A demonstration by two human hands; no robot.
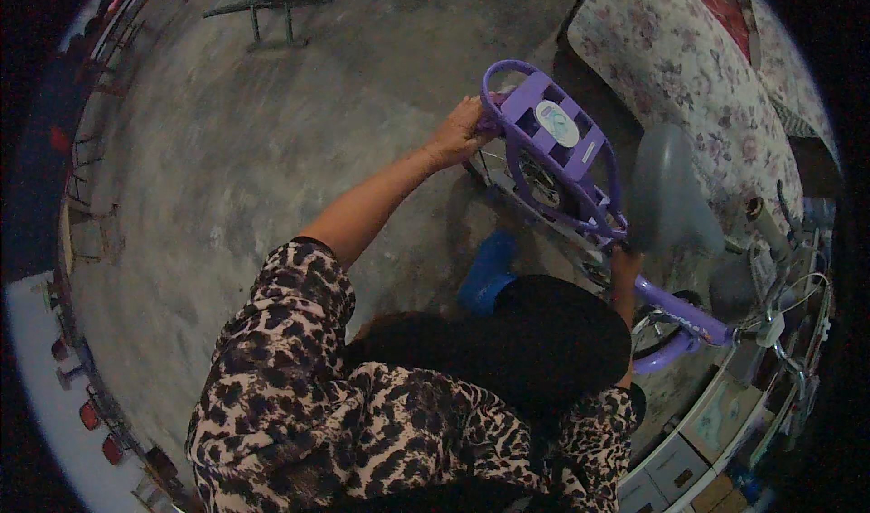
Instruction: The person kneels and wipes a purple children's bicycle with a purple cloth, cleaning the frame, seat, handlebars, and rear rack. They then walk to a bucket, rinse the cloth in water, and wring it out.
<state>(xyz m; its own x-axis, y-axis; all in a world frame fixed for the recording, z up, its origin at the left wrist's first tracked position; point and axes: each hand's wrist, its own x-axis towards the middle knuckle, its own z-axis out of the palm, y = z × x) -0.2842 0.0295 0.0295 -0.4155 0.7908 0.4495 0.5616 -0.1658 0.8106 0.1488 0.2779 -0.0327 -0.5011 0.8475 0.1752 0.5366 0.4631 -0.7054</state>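
Note:
A small purple bicycle leans across the space before me, its purple rear rack (586, 156) uppermost. The rack carries an oval sticker and a small label. My left hand (469, 129) has its fingers curled around a purple piece (491, 113) at the rack's rear end; whether this is cloth or a bicycle part is unclear. At the rack's front end, my right hand (625, 268) is against the bicycle, its fingers mostly hidden. Beyond that hand runs the purple frame tube (686, 314) towards the handlebar (788, 356). The rear wheel (540, 183) shows beneath the rack.
A floral-covered piece of furniture (652, 44) and a grey rounded object (669, 180) stand beyond the bicycle. Drawers (680, 469) lie at lower right. A dark metal stand (285, 10) is on the concrete floor (224, 132). My blue-covered foot (488, 275) is near the bicycle.

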